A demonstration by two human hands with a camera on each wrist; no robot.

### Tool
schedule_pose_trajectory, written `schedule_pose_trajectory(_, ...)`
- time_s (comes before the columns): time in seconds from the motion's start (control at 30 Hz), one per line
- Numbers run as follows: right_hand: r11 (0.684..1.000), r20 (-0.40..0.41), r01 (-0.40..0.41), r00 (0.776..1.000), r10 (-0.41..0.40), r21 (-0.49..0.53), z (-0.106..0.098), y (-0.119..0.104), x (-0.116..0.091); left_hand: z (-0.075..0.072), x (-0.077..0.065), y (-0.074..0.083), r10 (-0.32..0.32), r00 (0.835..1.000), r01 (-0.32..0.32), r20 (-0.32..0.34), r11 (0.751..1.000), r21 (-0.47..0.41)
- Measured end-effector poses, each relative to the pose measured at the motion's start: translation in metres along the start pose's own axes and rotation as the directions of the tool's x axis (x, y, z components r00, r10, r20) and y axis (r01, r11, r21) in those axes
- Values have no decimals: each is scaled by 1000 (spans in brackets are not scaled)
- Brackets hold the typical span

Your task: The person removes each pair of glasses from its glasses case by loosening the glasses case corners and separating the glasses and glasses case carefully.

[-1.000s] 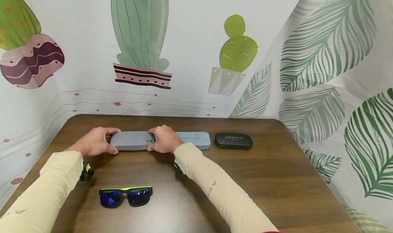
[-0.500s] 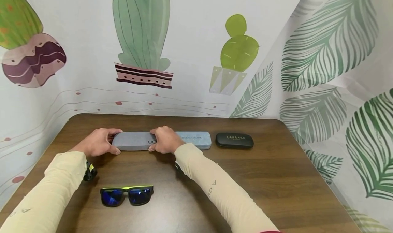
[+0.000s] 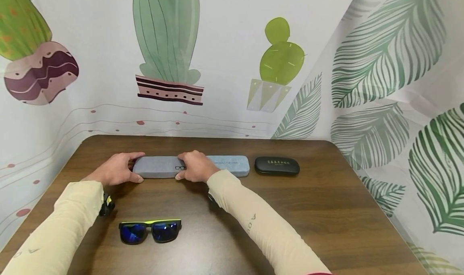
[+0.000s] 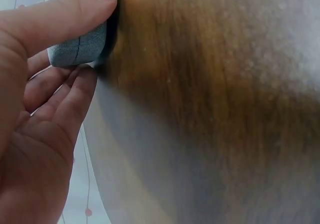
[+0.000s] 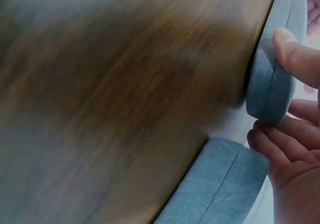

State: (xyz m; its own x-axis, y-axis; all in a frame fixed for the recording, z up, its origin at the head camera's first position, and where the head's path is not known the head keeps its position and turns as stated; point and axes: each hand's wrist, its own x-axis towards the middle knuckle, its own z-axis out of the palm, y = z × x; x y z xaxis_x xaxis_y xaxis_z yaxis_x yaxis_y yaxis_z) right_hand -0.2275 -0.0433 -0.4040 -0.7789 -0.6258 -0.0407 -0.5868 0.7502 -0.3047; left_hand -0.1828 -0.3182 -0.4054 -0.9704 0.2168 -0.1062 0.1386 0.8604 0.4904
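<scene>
A long grey glasses case (image 3: pixel 157 167) with a small glasses print lies on the table between both hands. My left hand (image 3: pixel 115 169) grips its left end; in the left wrist view the thumb lies along the case's side (image 4: pixel 85 38) and the fingers curl by its end. My right hand (image 3: pixel 197 166) holds the right end, thumb in front and fingers behind, as the right wrist view also shows. Beside that hand sits a blue glasses case (image 3: pixel 232 165), partly hidden by it. Nearer to me lie black-framed sunglasses (image 3: pixel 164 231) with blue lenses and a yellow-green top edge.
A black glasses case (image 3: pixel 277 166) with gold lettering lies right of the blue one. All of these stand on a brown wooden table (image 3: pixel 319 210). Behind it hangs a white backdrop (image 3: pixel 228 65) printed with cacti and leaves.
The view has shifted very slightly. Both hands keep their hold on the grey glasses case, and nothing else has visibly moved.
</scene>
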Motion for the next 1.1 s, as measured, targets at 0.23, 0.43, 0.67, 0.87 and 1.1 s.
schedule_pose_trajectory(0.23,998,-16,47,999,-47,29,-3,7,-6,-1,-3,4,20,1000,-19,-13,999,47)
schedule_pose_trajectory(0.43,996,-24,92,995,-92,-7,-9,15,-10,-2,-2,15,35,999,-34,-12,995,90)
schedule_pose_trajectory(0.67,995,-17,92,996,-93,-46,-17,22,-16,-5,0,34,35,999,-37,26,993,114)
schedule_pose_trajectory(0.87,992,-23,103,994,-105,-70,-24,30,-22,-5,1,52,57,998,-61,27,986,157)
schedule_pose_trajectory(1.1,992,-31,105,994,-108,-75,-35,41,-31,-2,3,72,91,996,-93,22,974,205)
